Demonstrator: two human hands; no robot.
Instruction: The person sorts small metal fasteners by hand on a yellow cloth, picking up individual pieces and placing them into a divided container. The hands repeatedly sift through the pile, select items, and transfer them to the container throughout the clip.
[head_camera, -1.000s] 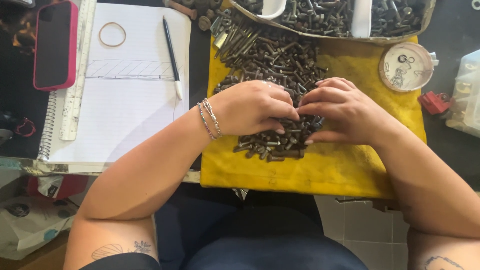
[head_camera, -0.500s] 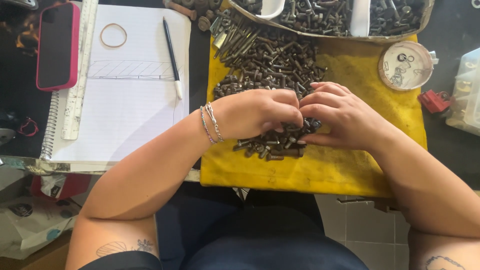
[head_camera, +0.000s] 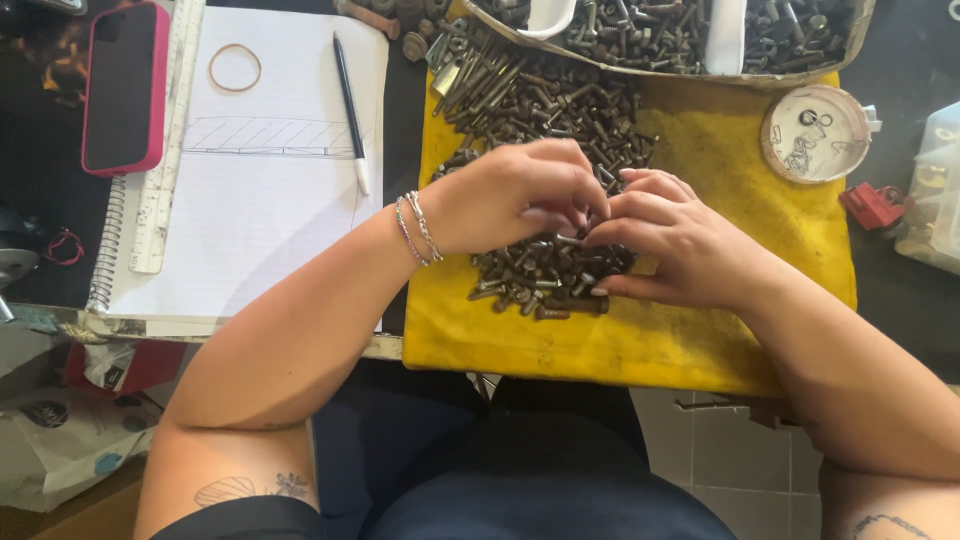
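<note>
A: How are the two hands placed?

B: Both come in from the bottom of the frame and meet at the centre. The left hand (head_camera: 515, 195) is arched, knuckles up, with two bracelets (head_camera: 417, 229) on the wrist. The right hand (head_camera: 680, 240) lies flatter, its fingers bent toward the left one. The fingertips of both are together over the pile of bolts (head_camera: 545, 275).

A: Is the grip closed on something?

B: The fingers are pinched together, but what they pinch is hidden, so I cannot tell.

A: And the bolts?

B: They are small, dark and rusty, heaped on a yellow cloth (head_camera: 700, 340) at the centre of the frame. More of them spread toward a tray (head_camera: 790, 75) at the upper edge.
</note>
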